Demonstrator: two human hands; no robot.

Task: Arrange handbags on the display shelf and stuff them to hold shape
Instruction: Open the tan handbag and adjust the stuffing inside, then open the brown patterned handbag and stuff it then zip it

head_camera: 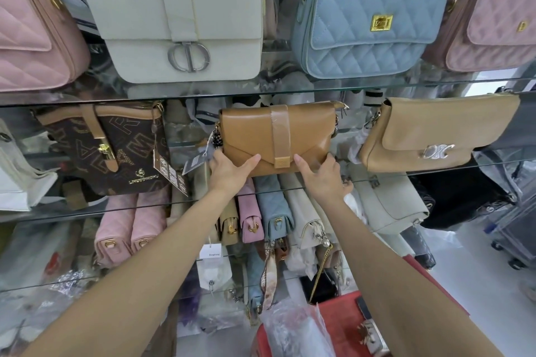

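A tan leather flap handbag [278, 136] with a wrapped strap closure stands upright on the middle glass shelf [435, 169]. My left hand [229, 172] grips its lower left corner, thumb across the front. At the lower right corner my right hand [324, 178] holds the bag the same way, thumb on the front and fingers round the side. A paper tag [193, 164] hangs at the bag's left side.
A brown monogram bag [110, 151] stands to the left, a tan bag [435, 133] to the right. The upper shelf carries pink [32, 29], cream [182, 23], blue [368, 26] and mauve [499, 23] bags. Below lie several bags stacked on edge [261, 211]. A red bin [342, 324] sits at floor level.
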